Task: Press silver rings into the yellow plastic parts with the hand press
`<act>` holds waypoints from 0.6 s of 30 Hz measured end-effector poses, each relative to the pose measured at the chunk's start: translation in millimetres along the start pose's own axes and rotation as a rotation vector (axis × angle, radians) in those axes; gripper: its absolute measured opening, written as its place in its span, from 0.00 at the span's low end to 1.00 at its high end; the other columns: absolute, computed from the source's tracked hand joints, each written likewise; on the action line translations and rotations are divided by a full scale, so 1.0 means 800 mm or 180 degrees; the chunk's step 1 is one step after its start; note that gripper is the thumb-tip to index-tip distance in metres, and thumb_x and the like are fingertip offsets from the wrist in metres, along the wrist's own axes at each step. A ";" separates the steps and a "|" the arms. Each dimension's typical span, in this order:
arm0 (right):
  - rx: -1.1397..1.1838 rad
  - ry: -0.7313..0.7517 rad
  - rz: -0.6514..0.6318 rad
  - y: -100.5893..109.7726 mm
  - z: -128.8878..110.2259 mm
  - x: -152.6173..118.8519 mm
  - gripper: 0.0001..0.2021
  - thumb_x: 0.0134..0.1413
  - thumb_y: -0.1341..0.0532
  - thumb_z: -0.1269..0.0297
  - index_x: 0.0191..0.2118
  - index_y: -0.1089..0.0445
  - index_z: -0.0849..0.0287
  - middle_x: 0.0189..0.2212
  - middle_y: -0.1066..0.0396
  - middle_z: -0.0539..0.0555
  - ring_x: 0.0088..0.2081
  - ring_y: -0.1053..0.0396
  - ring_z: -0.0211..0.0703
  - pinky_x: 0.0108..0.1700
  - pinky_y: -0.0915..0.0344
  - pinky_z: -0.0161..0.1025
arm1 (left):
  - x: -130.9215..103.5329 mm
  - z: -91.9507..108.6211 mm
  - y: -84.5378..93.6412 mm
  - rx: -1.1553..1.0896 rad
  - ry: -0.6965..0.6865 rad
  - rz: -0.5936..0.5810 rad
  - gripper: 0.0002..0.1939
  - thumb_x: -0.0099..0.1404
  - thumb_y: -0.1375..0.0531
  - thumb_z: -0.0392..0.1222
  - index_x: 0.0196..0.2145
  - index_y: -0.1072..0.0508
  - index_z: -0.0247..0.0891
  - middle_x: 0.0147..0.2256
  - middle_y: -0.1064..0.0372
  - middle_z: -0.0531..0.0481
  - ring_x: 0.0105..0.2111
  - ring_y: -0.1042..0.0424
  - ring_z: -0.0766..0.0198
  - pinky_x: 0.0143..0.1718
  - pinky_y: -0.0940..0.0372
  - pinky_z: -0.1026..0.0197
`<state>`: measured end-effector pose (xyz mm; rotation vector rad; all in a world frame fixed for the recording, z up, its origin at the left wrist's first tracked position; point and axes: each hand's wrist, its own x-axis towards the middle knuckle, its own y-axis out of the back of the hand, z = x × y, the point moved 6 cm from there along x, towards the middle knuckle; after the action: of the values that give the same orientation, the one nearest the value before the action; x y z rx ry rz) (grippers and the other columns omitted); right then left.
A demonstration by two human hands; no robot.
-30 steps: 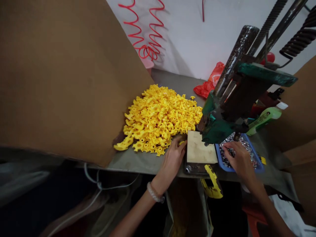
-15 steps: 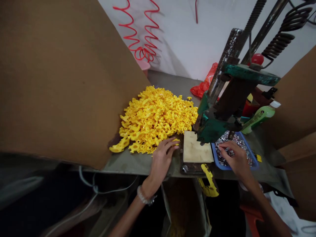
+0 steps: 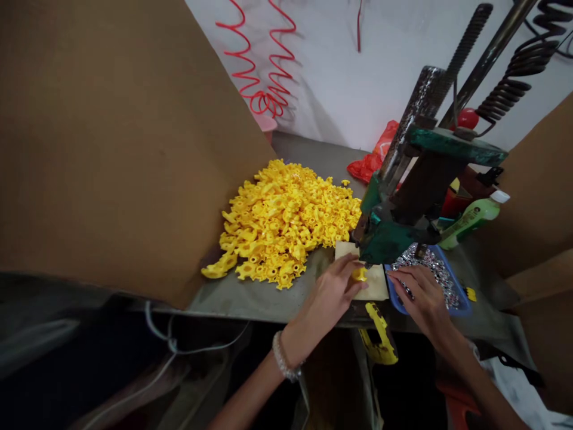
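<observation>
My left hand (image 3: 329, 298) holds a small yellow plastic piece (image 3: 359, 274) between thumb and fingers, over the pale square block (image 3: 376, 288) under the green press (image 3: 387, 239). At the near left edge of the blue tray (image 3: 463, 307), my right hand (image 3: 423, 298) has its thumb and fingers pinched together; anything between them is too small to make out. Small shiny parts (image 3: 436, 269) fill the tray. Left of the press lies a big heap of yellow plastic pieces (image 3: 286, 221).
A tall cardboard sheet (image 3: 111, 149) stands at the left. Behind the press lies a red plastic bag (image 3: 369, 166). A green bottle (image 3: 472, 220) leans at the right. A yellow-and-black handle (image 3: 380, 337) juts from the table's front edge.
My left hand has moved right from the heap's edge to the pale block, carrying the yellow piece. My right hand has shifted slightly left, from over the shiny parts to the tray's edge.
</observation>
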<state>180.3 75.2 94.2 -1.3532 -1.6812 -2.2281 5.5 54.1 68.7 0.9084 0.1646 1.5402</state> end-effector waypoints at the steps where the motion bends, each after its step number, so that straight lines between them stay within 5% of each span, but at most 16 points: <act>1: 0.0001 0.0012 -0.0002 0.000 -0.003 0.002 0.10 0.56 0.41 0.75 0.44 0.33 0.59 0.37 0.31 0.54 0.41 0.34 0.40 0.45 0.35 0.40 | 0.000 0.001 0.002 0.0035 0.0007 0.0012 0.13 0.64 0.41 0.36 0.47 0.31 0.40 0.47 0.33 0.47 0.48 0.32 0.58 0.49 0.34 0.53; 9: -0.0102 0.0384 -0.0224 0.001 -0.034 0.015 0.09 0.59 0.44 0.73 0.45 0.32 0.60 0.36 0.32 0.54 0.38 0.35 0.40 0.40 0.38 0.39 | 0.005 -0.006 -0.001 0.0297 -0.0349 0.0267 0.17 0.58 0.35 0.48 0.44 0.26 0.42 0.40 0.26 0.50 0.48 0.31 0.57 0.60 0.48 0.43; 18: -0.0011 0.0486 -0.0735 -0.017 -0.045 0.029 0.14 0.60 0.49 0.75 0.48 0.31 0.59 0.40 0.31 0.55 0.41 0.34 0.41 0.46 0.35 0.41 | 0.008 -0.014 -0.017 -0.0397 0.0003 0.0353 0.14 0.55 0.33 0.44 0.41 0.25 0.41 0.41 0.23 0.48 0.54 0.33 0.52 0.62 0.50 0.39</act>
<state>137.6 62.6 97.3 -1.0039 -1.8621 -2.3833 9.5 67.4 56.0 0.8294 0.0186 1.6345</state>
